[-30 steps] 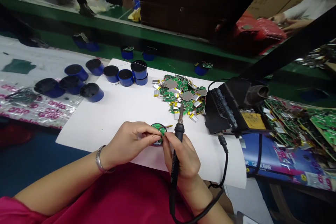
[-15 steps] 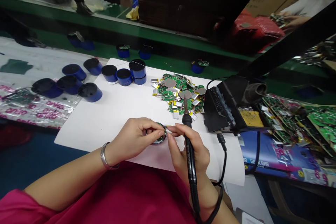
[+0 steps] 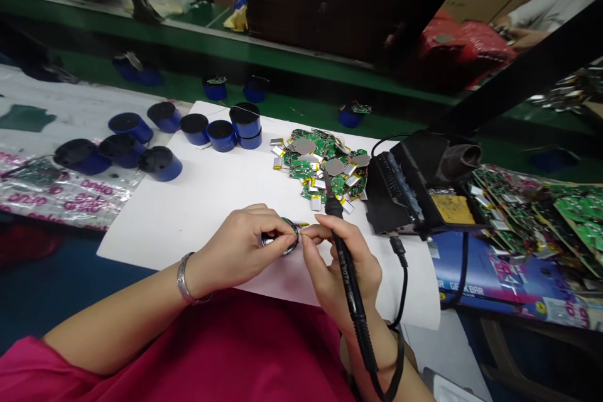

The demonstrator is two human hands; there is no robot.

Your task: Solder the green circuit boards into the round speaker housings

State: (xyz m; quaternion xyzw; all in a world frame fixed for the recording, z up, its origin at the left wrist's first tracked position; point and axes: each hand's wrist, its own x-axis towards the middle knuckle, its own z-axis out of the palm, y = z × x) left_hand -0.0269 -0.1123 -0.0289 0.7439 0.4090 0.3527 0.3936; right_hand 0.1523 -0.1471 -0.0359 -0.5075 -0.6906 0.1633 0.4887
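L hand (image 3: 240, 242) pinches the disc (image 3: 294, 228) at 7 o'clock of the pile (image 3: 334, 167), while R hand (image 3: 331, 273), iron (image 3: 348, 276) in grip, has eased out to its 3 o'clock rim, fingertips narrow on sth. too small to ID, so work's at that edge, tip clear.

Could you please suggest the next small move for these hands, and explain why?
Perhaps tilt the soldering iron toward the small round part: the left hand steadies that part, fingertips of the right hand are at its edge, yet the iron's tip points away, toward the circuit boards.
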